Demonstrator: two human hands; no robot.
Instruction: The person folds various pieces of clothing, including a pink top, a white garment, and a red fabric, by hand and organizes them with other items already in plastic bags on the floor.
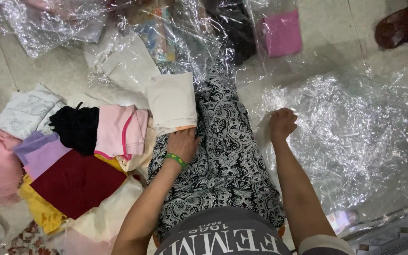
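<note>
Cream cloth: a folded cream garment (172, 101) lies at ten o'clock from the patterned lap, its lower edge under the left hand (183, 144).
Left hand: fingers flat and spread on the fold's orange-trimmed edge, pressing rather than gripping.
Right hand: the right hand (282, 123) is curled shut on the clear plastic sheet (355, 137) at two o'clock.
Doing it well: keep the fold pinned flat; gather the film gently, since it looks slippery.
Textures: crinkled glossy plastic; soft matte garment pile (72, 156) at nine o'clock.

pink packet (282, 32): at 1 o'clock
shoe (402, 23): at 2 o'clock
maroon cloth (76, 182): at 8 o'clock
black cloth (75, 126): at 9 o'clock
</note>
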